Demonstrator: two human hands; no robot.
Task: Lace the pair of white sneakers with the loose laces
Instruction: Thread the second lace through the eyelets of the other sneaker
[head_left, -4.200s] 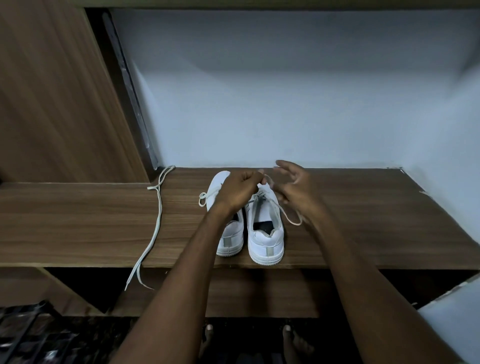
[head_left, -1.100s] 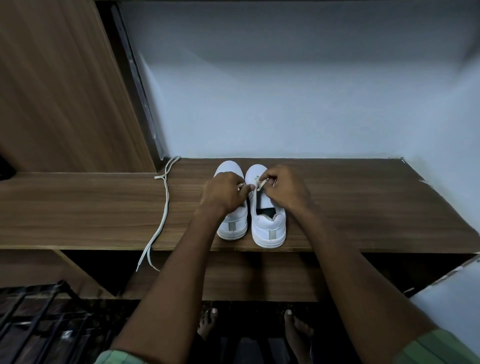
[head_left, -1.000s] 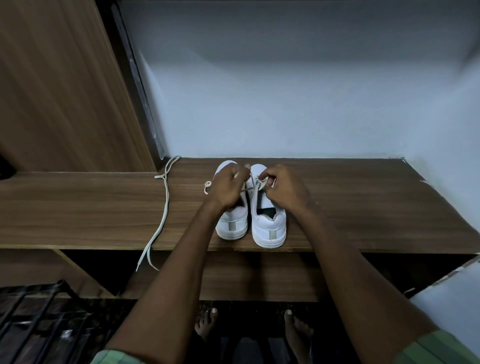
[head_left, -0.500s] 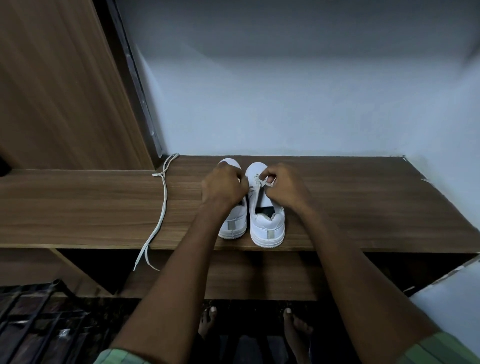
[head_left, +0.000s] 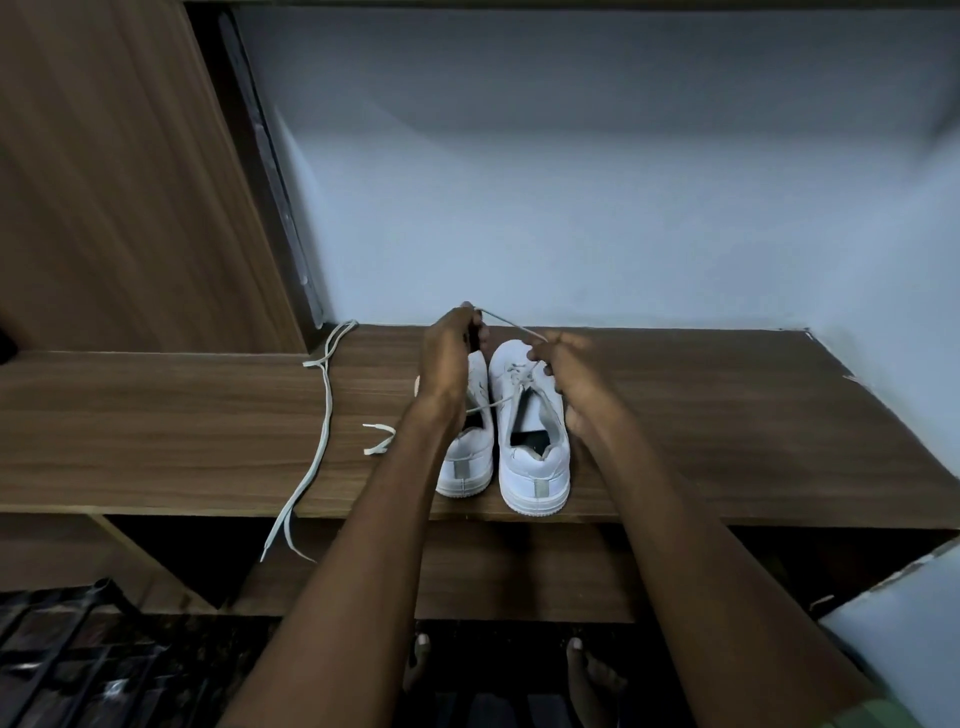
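Sneakers (head_left: 532, 441) at frame centre on shelf (head_left: 727, 415), heels toward camera. Left hand (head_left: 449, 358) and right hand (head_left: 569, 379) each pinch lace (head_left: 506, 325) above them. Spare lace (head_left: 317, 431) lies left.

left sneaker (head_left: 470, 457): the left hand (head_left: 448, 364) and its forearm are covering the toe and most of the upper.
lace in hand (head_left: 506, 325): its run behind the left wrist is staying hidden; the eyelets it passes through are too small to tell.
right hand (head_left: 574, 382): its fingertips are curling out of sight.
loose lace (head_left: 322, 415): its far end is disappearing into the dark corner.
sleeves: the bottom edge is cutting them off.
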